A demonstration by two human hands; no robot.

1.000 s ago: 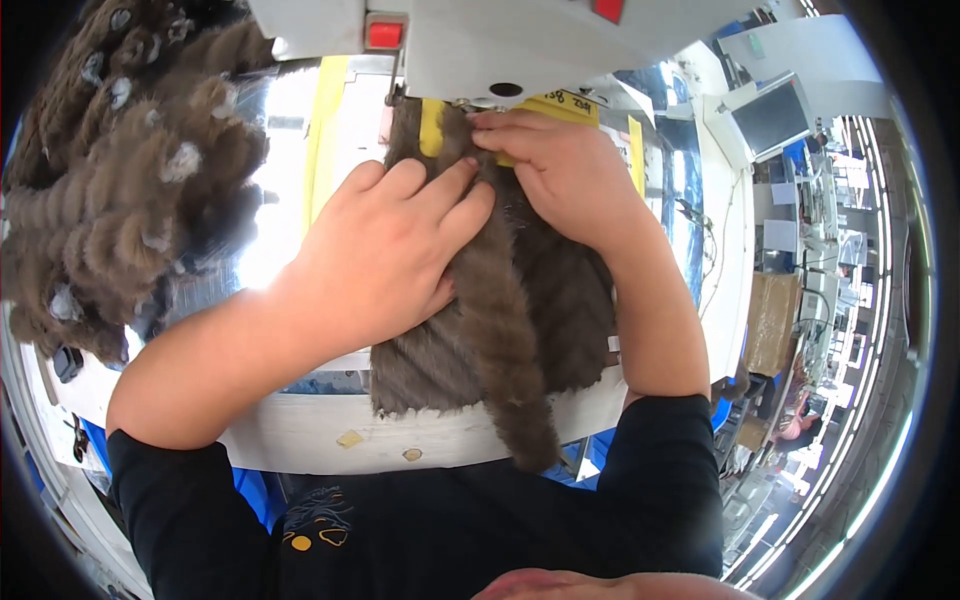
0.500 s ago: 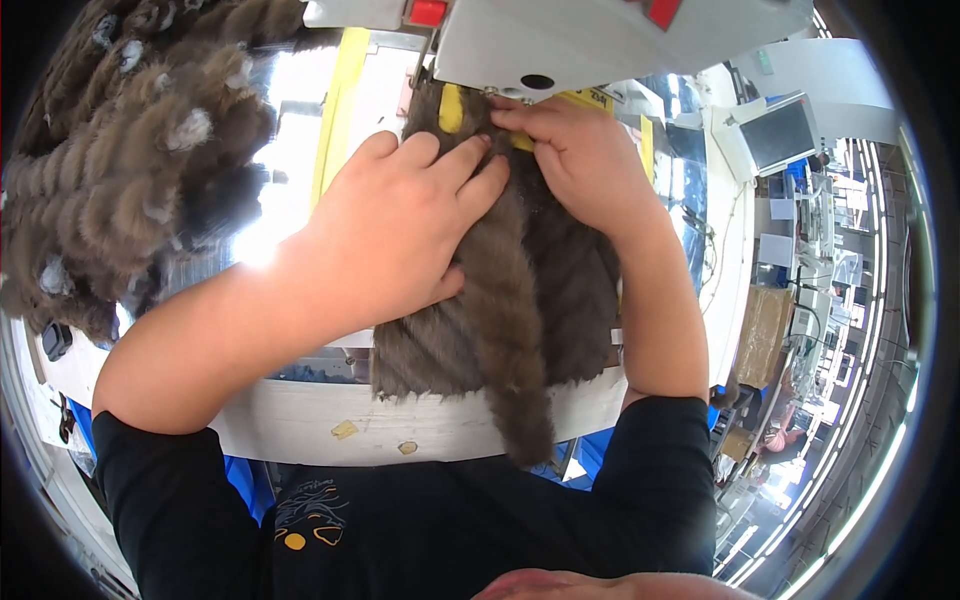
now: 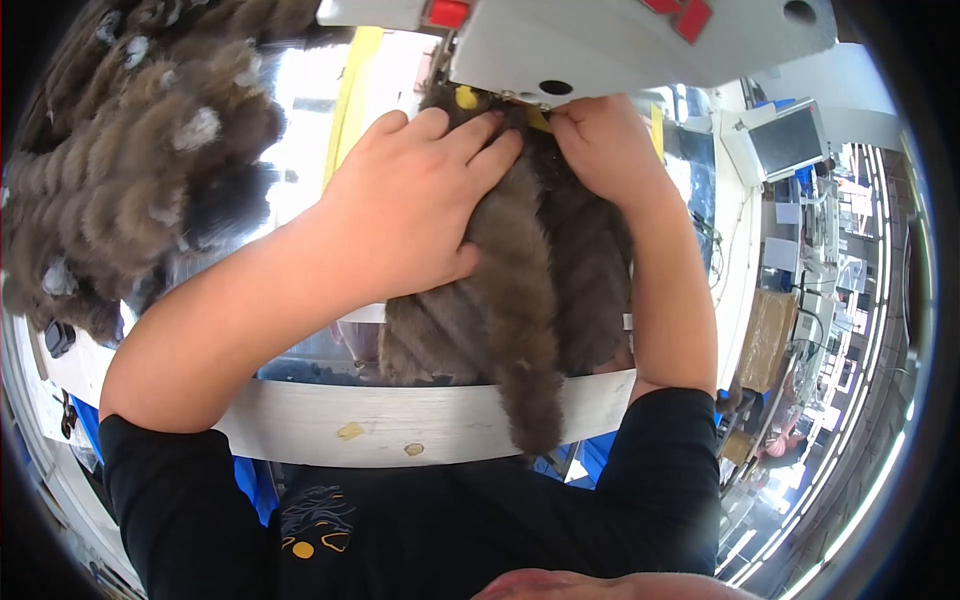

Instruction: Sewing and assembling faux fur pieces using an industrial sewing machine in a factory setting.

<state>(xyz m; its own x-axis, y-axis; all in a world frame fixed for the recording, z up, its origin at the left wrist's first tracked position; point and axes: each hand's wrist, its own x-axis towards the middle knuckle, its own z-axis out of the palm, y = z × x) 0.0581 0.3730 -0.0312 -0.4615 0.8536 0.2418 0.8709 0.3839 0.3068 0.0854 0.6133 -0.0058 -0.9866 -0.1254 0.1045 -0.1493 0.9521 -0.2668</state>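
Note:
Brown fur pieces [image 3: 590,290] lie on the work table below a white sewing machine head [image 3: 640,45]. A long, narrow fur strip [image 3: 520,270] rests on top of them, its tail end hanging over the table's front edge. My left hand [image 3: 420,200] lies spread on the fur, index and middle fingers reaching the strip's upper part, thumb against its left side. Right of it, my right hand [image 3: 605,150] is closed in a pinch at the fur's far edge, close under the machine head. The needle area is hidden.
A large heap of brown fur with white patches [image 3: 150,150] fills the far left. Yellow tape [image 3: 350,100] runs along the table [image 3: 300,415]. A small screen [image 3: 785,140] stands at the far right, above a cardboard box [image 3: 768,340].
The fur and both hands have moved slightly away from me, toward the machine. My right hand's fingers have drawn in from a stretched reach to a tighter pinch.

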